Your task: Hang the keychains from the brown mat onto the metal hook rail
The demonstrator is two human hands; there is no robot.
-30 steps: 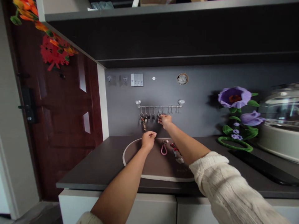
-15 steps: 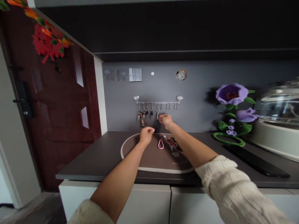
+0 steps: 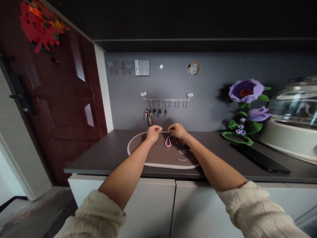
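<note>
A clear hook rail (image 3: 167,99) on the grey wall carries several key sets on its left hooks. One key (image 3: 166,111) hangs near the rail's middle. Below, my left hand (image 3: 154,133) is closed in a pinch over the brown mat; anything between its fingertips is too small to make out. My right hand (image 3: 177,130) hovers to its right, fingers curled together, with nothing visible in them. Beneath the hands, a pink strap loop (image 3: 168,141) lies on the mat (image 3: 156,153). Dark and red keys (image 3: 181,142) lie beside it, partly covered by my right hand and forearm.
At right stand purple fabric flowers (image 3: 246,91) with a green ring base, a black flat slab (image 3: 260,158) and a white appliance with a clear dome (image 3: 292,132). A dark cabinet (image 3: 173,23) overhangs the counter. A red-brown door (image 3: 59,99) is at left.
My right hand has come away from the key on the rail and down toward the mat; the key hangs by itself. My left hand stays pinched. The view has tilted down.
</note>
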